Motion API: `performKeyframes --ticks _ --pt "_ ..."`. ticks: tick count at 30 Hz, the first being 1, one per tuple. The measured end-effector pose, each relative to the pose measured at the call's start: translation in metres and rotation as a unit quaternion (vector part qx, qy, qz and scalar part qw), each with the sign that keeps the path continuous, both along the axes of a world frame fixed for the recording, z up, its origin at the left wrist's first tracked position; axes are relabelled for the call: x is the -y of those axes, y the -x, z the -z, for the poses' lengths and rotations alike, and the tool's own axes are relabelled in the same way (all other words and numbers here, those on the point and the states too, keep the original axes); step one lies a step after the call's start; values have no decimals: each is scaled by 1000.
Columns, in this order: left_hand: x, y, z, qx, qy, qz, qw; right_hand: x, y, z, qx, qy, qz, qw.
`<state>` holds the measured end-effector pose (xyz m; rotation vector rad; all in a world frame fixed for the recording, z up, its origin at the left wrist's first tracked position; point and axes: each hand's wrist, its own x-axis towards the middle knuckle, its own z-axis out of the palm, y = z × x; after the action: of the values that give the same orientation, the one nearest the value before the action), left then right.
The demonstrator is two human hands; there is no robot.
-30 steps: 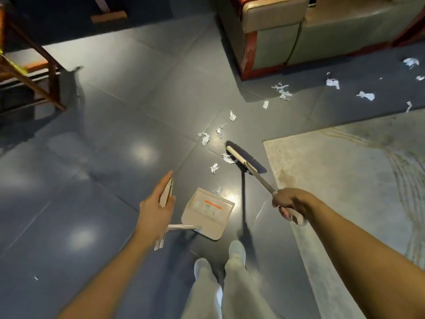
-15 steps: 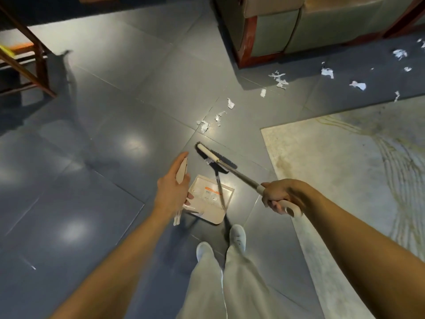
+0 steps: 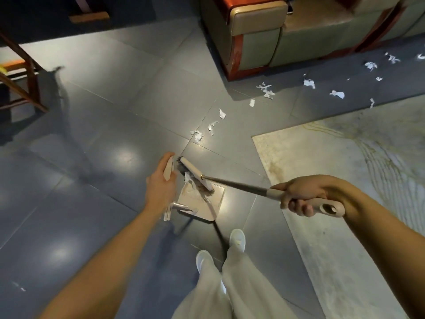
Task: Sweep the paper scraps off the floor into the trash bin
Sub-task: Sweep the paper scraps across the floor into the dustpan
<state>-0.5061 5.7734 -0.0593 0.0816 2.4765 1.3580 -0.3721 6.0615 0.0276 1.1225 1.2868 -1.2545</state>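
Holding scraps point(image 3: 188, 178), seemingly — dustpan point(image 3: 208, 209), broom point(image 3: 232, 183) resting inside

Your view is dim and indoors. Overhead light leaves soft white glare patches on the glossy grey floor point(image 3: 128, 155). Dark shadows stretch beside a wooden chair point(image 3: 35, 93) and from the broom point(image 3: 239, 185) toward you. The broom head is motion-blurred. Wide-angle curvature bends tile seams near the edges; far corners look soft.
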Motion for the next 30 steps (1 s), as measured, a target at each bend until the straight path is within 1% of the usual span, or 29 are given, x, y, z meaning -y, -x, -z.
performKeyframes --ticks 4,9,11,16,20,22,25,27,30 --pt "4 27 -4 -4 -17 -10 1000 1 41 -2 -44 -5 25 999" --pt "7 69 -6 -23 -3 -29 999 -13 107 15 -103 -47 9 994" --pt "8 84 -5 -19 -4 -51 999 -22 134 24 -119 -55 5 991" --pt "-3 143 -2 -6 14 -79 997 -48 219 46 -156 -109 -71 979" --pt "-13 190 3 4 31 -92 995 -75 276 72 -143 -155 -136 968" --pt "-15 208 8 16 35 -94 995 -86 296 84 -134 -161 -148 967" --pt "-14 232 13 23 35 -108 993 -90 313 100 -119 -141 -121 975" --pt "-11 243 15 22 35 -115 992 -78 316 104 -105 -108 -86 985" --pt "-13 253 18 16 32 -101 994 -51 311 103 -87 -87 -77 989"
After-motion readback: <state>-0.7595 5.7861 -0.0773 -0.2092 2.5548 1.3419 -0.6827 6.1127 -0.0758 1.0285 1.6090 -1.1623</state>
